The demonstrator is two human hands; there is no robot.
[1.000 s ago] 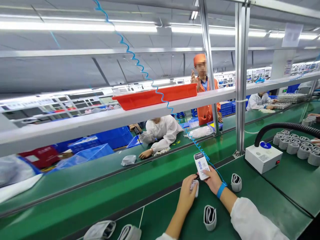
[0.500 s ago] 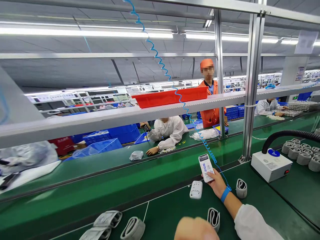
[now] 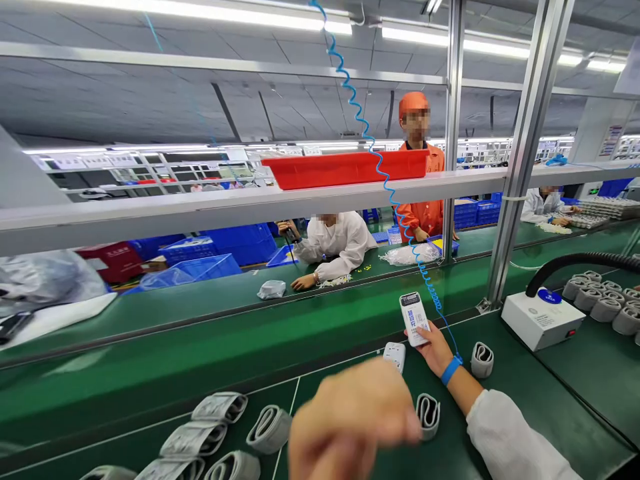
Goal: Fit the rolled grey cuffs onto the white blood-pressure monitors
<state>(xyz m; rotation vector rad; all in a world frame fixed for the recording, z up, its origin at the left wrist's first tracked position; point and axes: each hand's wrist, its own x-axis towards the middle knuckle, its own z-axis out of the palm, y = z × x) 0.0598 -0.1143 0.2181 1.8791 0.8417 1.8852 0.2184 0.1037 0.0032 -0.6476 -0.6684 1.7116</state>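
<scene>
My right hand [image 3: 434, 347], with a blue wrist strap [image 3: 451, 369] on a coiled cord, grips a slim white box [image 3: 415, 319] with blue lettering and a dark label at its top. The thumb lies on its front; fingertips show at its left edge. Large and blurred in front is my left hand [image 3: 353, 407], its fingers curled closed; anything inside is hidden. Just beyond it a rounded white plastic piece [image 3: 395, 355] lies on the green bench, partly covered by the hand. Rolled grey fabric cuffs stand beside my hands, one [image 3: 429, 416] near the left hand, another [image 3: 483, 360] right of the strap.
More grey cuffs [image 3: 269, 429] lie at front left and several at far right. A white unit [image 3: 543, 322] with a black hose stands right. Metal posts [image 3: 525, 147] and a shelf with a red tray [image 3: 345, 169] rise ahead. Across the line a co-worker in white [image 3: 345, 243] leans over.
My left hand has risen from the bottom edge into the middle foreground, covering part of the white plastic piece. The right hand still holds the box. The view has tipped downward.
</scene>
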